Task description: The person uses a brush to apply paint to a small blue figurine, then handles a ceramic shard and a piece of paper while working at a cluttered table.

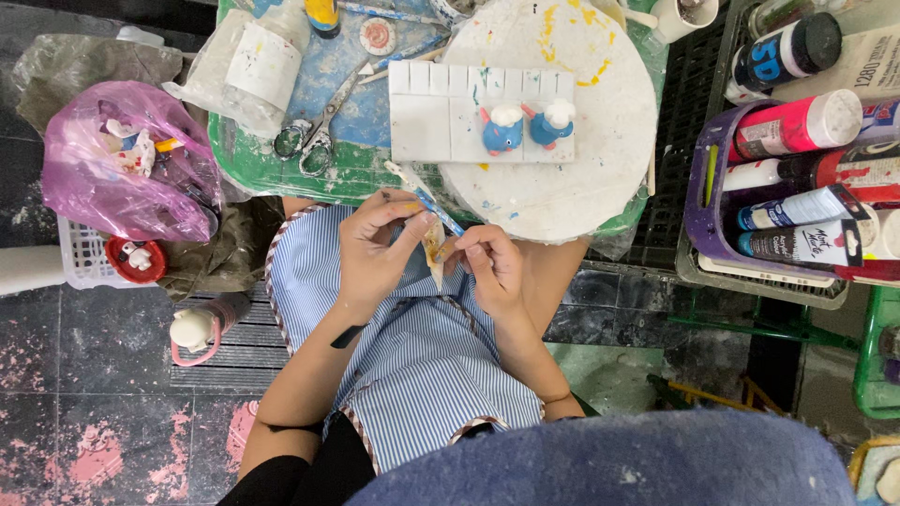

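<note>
Taking the white round board as my landmark and going left to right: far to its left a pink plastic bag of small figures sits on a white basket, and nearer, on the green bench, lie scissors. On the board rests a white palette with two blue figurines in white hats.

Just below the board's near edge, over my striped apron, my left hand curls around a small pale piece, thumb and fingers pinching it. My right hand pinches a thin blue-handled brush, its tip against the piece. To the board's right stand paint tubes and bottles in a purple tray.

I judge the risks as these: the piece is small and wet-looking with yellow, so my gripping fingers could smear it; a slip would drop it onto my apron; the brush handle pointing toward the board could nudge the palette.
</note>
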